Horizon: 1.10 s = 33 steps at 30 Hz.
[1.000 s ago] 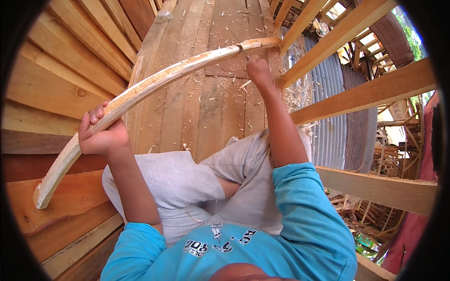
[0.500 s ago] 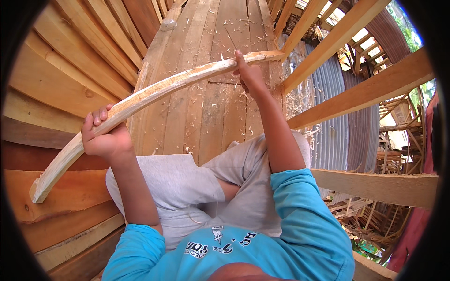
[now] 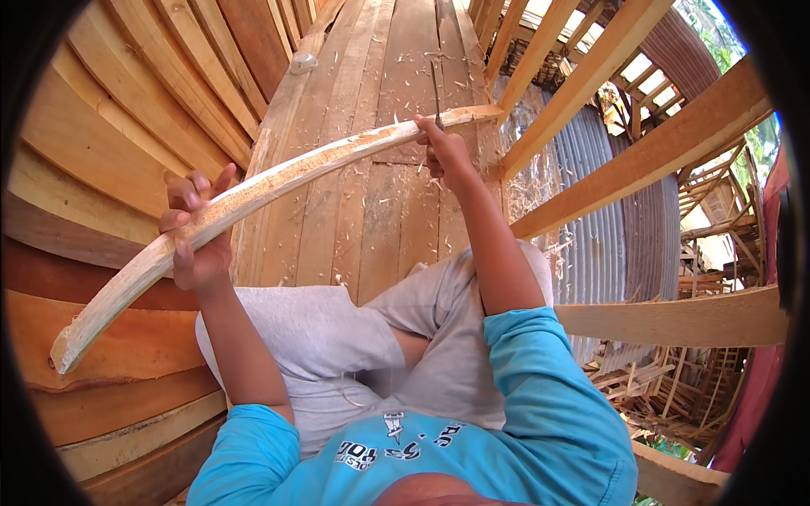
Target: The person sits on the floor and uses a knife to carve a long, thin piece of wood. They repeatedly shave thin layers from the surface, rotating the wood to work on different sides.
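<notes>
A long, curved, peeled wooden stick (image 3: 304,166) slants across in front of me, its near end low at the left and its far end by the railing. My left hand (image 3: 198,226) holds it towards the near end, thumb below and fingers loosely raised along its far side. My right hand (image 3: 443,152) is closed at the other end, index finger against the wood. A thin dark blade (image 3: 437,91), seemingly a knife's, points away from that fist across the stick; its handle is hidden in my fingers.
Pale wood shavings (image 3: 339,278) lie over the plank floor (image 3: 346,219). Stacked boards (image 3: 93,143) rise on the left. Wooden railing beams (image 3: 650,181) run along the right, with corrugated metal sheets (image 3: 591,211) beyond. A small clear plastic piece (image 3: 304,62) lies far left.
My left hand has loosened from a tight fist, its fingers lifting and spreading. My right hand has lowered slightly, and the blade has swung more upright. The stick's far end has dropped a little.
</notes>
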Each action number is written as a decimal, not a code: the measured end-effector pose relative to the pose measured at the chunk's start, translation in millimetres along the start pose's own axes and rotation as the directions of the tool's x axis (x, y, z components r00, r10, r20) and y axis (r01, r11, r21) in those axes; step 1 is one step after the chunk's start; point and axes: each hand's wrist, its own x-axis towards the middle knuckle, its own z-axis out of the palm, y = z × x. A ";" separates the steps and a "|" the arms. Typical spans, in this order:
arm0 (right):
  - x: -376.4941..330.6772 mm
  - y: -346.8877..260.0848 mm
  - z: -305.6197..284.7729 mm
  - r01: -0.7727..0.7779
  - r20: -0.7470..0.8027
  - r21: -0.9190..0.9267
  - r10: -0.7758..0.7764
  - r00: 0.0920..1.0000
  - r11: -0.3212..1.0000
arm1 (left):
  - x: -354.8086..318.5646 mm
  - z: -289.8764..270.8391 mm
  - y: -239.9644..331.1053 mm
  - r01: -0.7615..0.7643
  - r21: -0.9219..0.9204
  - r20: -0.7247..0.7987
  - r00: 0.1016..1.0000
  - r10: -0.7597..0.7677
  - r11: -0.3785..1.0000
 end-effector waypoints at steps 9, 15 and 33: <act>-34.5 1.9 39.9 0.253 -0.120 -0.676 -0.443 0.888 0.692 | -5.9 -3.3 -6.0 -0.051 -0.170 -0.303 0.953 -0.003 0.984; -50.2 5.0 65.1 0.339 0.000 -0.788 -0.552 0.834 0.513 | -1.0 4.6 -10.6 -0.035 -0.201 -0.521 0.850 -0.077 0.979; -26.6 -13.4 40.2 0.164 -0.095 -0.816 -0.408 0.908 0.555 | -7.9 -8.2 -7.8 0.000 -0.138 -0.341 0.939 -0.047 0.990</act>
